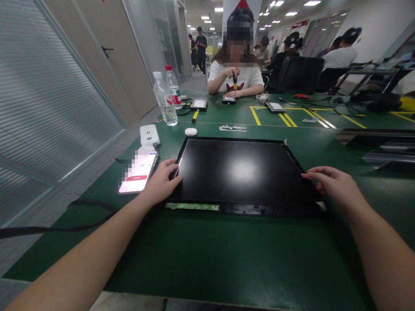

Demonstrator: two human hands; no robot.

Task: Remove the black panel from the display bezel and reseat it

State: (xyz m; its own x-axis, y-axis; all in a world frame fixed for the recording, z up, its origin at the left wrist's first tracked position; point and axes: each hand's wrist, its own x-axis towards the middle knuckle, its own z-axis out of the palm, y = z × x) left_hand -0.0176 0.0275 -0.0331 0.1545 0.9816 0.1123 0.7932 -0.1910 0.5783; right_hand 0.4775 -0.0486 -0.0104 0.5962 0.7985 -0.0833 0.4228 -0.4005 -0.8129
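A black flat display panel (236, 170) lies on the green table, its dark screen face up and reflecting a bright patch. Along its near edge runs a narrow green circuit board (193, 207) in a black strip. My left hand (164, 179) grips the panel's left edge, the thumb on the front and the fingers around the side. At the opposite edge, my right hand (330, 183) pinches the rim between thumb and index finger; its other fingers are curled. A lit phone (138, 172) lies just left of my left hand.
Beyond the phone are a white power bank (149, 135), a white earbud case (191, 131) and two plastic bottles (165, 99). Across the green table (227, 255), a person holds a screwdriver (235, 82) over a hard drive (228, 100). Dark metallic strips (389, 157) lie at right.
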